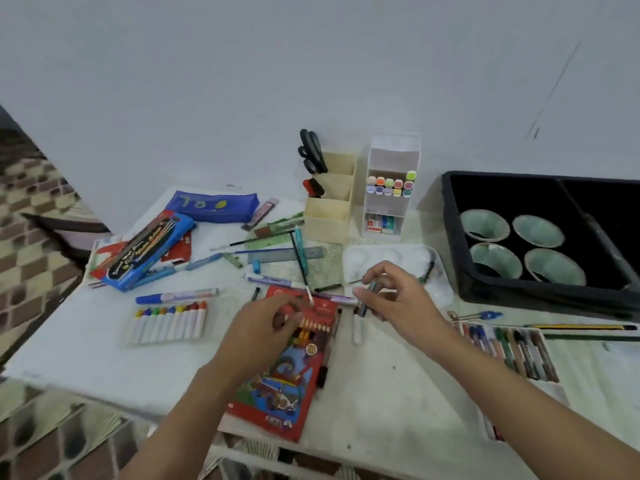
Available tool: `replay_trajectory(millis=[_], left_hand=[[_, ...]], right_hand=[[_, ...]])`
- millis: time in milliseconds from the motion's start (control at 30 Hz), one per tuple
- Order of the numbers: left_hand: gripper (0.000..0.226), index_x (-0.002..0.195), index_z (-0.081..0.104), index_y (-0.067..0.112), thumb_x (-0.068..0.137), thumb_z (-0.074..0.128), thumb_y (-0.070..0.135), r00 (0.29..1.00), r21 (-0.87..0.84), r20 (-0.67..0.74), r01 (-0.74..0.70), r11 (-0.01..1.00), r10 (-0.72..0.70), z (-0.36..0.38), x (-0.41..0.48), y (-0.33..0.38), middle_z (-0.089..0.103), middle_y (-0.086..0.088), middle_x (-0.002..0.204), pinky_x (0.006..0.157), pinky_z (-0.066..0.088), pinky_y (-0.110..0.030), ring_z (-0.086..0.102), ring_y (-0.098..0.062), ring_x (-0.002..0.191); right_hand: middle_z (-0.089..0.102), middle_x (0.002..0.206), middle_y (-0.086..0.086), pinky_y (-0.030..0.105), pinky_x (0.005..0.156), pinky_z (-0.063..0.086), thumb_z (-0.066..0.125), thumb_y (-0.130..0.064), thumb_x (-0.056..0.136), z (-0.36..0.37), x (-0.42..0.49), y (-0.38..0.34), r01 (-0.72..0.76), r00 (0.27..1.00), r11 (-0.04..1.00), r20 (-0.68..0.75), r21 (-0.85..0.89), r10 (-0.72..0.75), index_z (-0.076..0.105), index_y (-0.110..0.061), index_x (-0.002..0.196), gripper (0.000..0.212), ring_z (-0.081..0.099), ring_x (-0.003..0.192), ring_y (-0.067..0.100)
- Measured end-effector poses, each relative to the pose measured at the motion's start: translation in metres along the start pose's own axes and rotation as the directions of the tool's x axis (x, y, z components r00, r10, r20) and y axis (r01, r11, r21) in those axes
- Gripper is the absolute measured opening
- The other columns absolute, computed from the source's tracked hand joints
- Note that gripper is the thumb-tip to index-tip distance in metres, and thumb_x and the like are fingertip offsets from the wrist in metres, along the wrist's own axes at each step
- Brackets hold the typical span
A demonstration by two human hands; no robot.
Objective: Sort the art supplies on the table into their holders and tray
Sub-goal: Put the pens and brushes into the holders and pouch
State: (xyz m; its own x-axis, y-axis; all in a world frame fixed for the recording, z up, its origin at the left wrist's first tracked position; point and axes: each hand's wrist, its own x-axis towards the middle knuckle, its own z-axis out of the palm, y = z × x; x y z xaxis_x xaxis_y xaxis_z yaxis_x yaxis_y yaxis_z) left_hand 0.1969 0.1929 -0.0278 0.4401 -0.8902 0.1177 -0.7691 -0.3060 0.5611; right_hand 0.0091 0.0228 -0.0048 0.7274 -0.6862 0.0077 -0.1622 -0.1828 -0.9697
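My left grip curls down on the open top of the red pencil box, which lies near the front of the surface; I cannot tell whether the fingers pinch anything. My right grip is narrow, thumb and fingers pinching a slim grey item just above the surface, beside the white palette. To my left lie a row of crayons, a blue marker and a blue brush pack. At the back stand the beige holder, with black scissors in it, and the white organiser with pastel markers. The black tray sits to my right with four green bowls inside.
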Motion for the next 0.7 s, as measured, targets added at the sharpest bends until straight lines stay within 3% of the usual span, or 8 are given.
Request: replay_trajectory(millis=[133,300,467,567,700], left_hand=[[0.005,0.092,0.064,0.033,0.096,0.063,0.037,0.998,-0.024,-0.025,0.057,0.998,-0.058,-0.041,-0.005,-0.046,0.052,0.002,0.059,0.059,0.045,-0.034,0.053,-0.014,0.060],[0.006,0.097,0.067,0.038,0.092,0.068,0.038,0.997,-0.003,0.019,0.075,0.997,-0.075,-0.098,0.009,-0.116,0.060,0.014,0.083,0.075,0.050,-0.028,0.057,-0.004,0.081],[0.029,0.113,0.069,0.038,0.087,0.070,0.049,0.984,0.063,0.180,-0.002,0.998,-0.009,-0.131,0.015,-0.164,0.061,0.021,0.111,0.096,0.047,-0.029,0.051,-0.002,0.110],[0.042,0.126,0.062,0.039,0.087,0.071,0.048,0.955,0.109,0.296,-0.069,0.992,0.034,-0.134,0.016,-0.178,0.056,0.021,0.120,0.103,0.045,-0.028,0.047,0.000,0.115],[0.050,0.130,0.059,0.041,0.083,0.069,0.057,0.929,0.074,0.363,-0.109,0.991,0.075,-0.127,0.020,-0.186,0.051,0.022,0.119,0.102,0.045,-0.030,0.045,0.002,0.112]], right_hand=[[0.058,0.069,0.013,0.033,0.056,0.044,0.079,-0.034,0.082,0.050,0.024,-0.012,0.034,0.999,0.998,0.036,-0.060,-0.032,0.062,-0.020,0.084,0.022,0.056,0.059,0.020],[0.060,0.070,-0.009,0.028,0.060,0.050,0.069,-0.032,0.094,0.119,0.051,-0.024,0.042,0.995,0.985,0.094,-0.169,-0.027,0.069,-0.026,0.096,0.008,0.064,0.062,0.009],[0.062,0.074,-0.007,0.023,0.063,0.047,0.059,-0.020,0.101,0.182,0.063,-0.030,0.041,0.989,0.966,0.149,-0.254,-0.003,0.071,-0.022,0.111,0.015,0.060,0.059,0.007],[0.058,0.069,-0.014,0.030,0.066,0.050,0.060,-0.017,0.100,0.207,0.065,-0.031,0.008,0.988,0.966,0.149,-0.259,0.032,0.066,-0.022,0.110,0.013,0.062,0.060,0.009],[0.065,0.070,-0.002,0.038,0.068,0.053,0.068,-0.021,0.095,0.223,0.066,-0.037,-0.026,0.987,0.972,0.147,-0.234,0.062,0.061,-0.024,0.098,0.009,0.064,0.065,0.020]])
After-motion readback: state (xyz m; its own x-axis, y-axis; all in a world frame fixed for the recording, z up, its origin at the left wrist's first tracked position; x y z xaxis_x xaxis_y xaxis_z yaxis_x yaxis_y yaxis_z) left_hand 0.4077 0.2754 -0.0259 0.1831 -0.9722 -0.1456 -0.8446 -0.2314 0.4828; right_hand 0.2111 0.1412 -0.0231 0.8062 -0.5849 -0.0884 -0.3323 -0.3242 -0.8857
